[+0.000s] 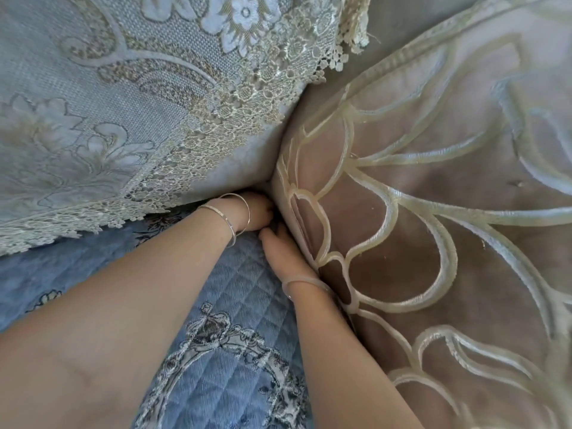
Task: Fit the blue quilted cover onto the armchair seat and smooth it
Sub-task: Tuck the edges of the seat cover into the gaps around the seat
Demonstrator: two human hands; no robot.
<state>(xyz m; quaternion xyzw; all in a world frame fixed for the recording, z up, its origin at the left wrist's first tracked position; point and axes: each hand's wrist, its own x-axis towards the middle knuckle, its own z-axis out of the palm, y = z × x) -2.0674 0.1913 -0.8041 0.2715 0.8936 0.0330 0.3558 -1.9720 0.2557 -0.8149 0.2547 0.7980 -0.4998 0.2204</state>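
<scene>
Blue quilted cover (235,305) at lower centre; left hand (250,212) and right hand (283,249) reach into the seat crevice, fingers hidden, state indeterminable.

quilted cover (235,305) on seat, backrest (93,119) behind, armrest (433,212) right.

The fingertips of the left hand (257,210) vanish into the crease where the lace-edged back cover (130,119) meets the brown armrest (402,243), so whether they curl or pinch cannot be told. Just below that crease, the fingers of the right hand (283,252) are likewise tucked out of sight against the armrest. The blue quilted cover (235,292) runs under the lace hem above and beneath both forearms, and the bottom edge cuts off its woven medallion (223,360). The armrest runs off the right edge.
</scene>
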